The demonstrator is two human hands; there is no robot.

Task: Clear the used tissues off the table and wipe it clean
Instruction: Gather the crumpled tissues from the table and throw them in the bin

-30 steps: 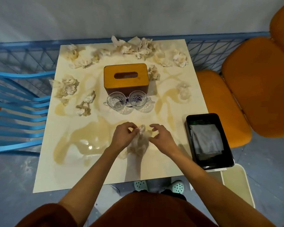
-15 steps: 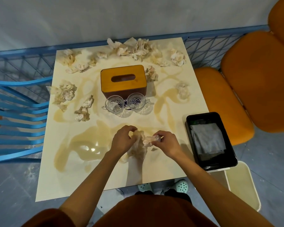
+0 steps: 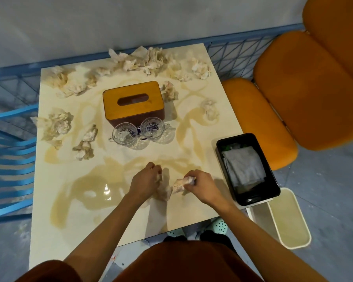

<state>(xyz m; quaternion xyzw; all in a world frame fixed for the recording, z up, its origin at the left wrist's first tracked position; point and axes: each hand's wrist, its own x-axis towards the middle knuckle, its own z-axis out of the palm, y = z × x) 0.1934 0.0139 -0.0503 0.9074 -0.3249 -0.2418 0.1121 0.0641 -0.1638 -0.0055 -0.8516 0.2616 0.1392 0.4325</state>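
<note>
Square cream table (image 3: 181, 210) as anchor. Behind it, plain grey wall (image 3: 130, 21), fronted by a blue metal mesh railing (image 3: 232, 55). Left of the table, blue slatted chair (image 3: 10, 159). Right of it, orange padded chairs (image 3: 306, 94), close by. Below and around the table, mottled grey floor (image 3: 330, 200). Soft, even indoor light.

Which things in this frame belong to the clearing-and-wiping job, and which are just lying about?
Job: left hand and right hand, each gripping a tissue wad; scattered used tissues; brown spill; table; grey cloth in black tray; white bin.
Lying about: tissue box; two glass cups; orange chairs; blue chair.
</note>
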